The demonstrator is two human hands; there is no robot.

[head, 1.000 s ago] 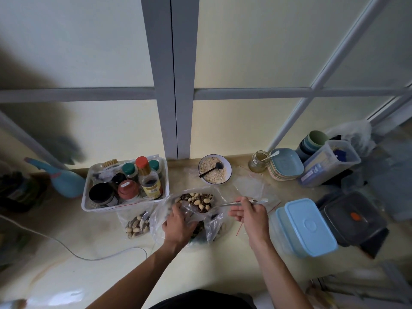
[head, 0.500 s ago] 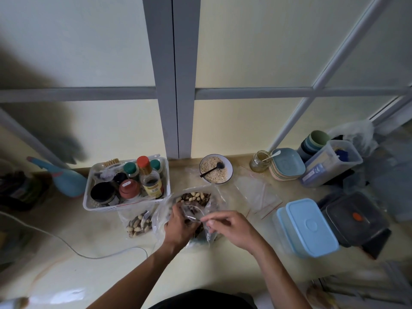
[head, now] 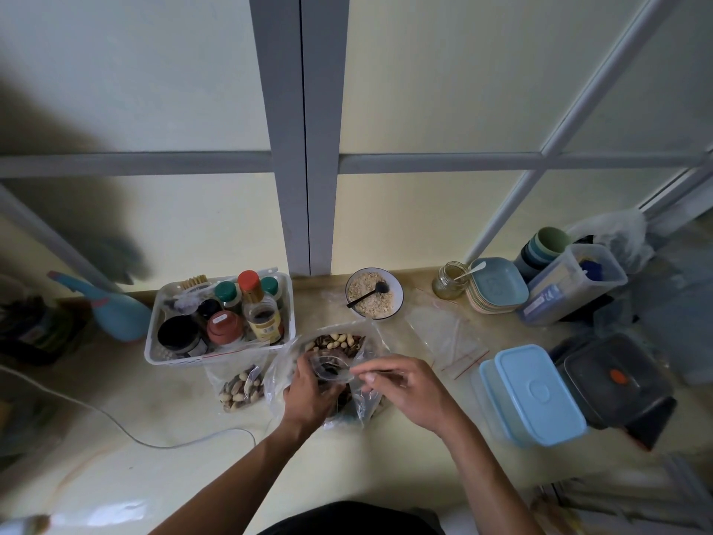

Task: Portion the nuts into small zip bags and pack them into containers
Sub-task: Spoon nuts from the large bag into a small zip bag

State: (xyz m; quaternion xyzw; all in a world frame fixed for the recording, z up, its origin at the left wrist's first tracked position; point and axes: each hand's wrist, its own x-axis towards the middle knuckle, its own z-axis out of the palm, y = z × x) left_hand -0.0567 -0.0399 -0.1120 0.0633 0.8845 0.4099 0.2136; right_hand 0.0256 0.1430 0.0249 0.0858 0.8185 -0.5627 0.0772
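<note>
A large clear bag of mixed nuts [head: 339, 341] lies open in the middle of the counter. Over it my left hand [head: 308, 391] holds the mouth of a small zip bag [head: 328, 368] open. My right hand [head: 405, 388] grips a spoon handle whose end points into that small bag; the spoon's bowl is hidden. A filled small bag of nuts [head: 241, 388] lies to the left. Empty zip bags [head: 443, 337] lie to the right. A light blue lidded container [head: 536, 395] stands at the right.
A white basket of jars [head: 220, 322] stands at the left, a bowl of oats with a black spoon [head: 373, 298] behind the nuts. Stacked plates [head: 497, 285], cups, a clear box and a dark container [head: 613, 380] crowd the right. A white cable [head: 115, 422] crosses the left counter.
My right hand has swung the spoon from over the empty bags at the right leftwards to the mouth of the small bag. My left hand has stayed on that bag.
</note>
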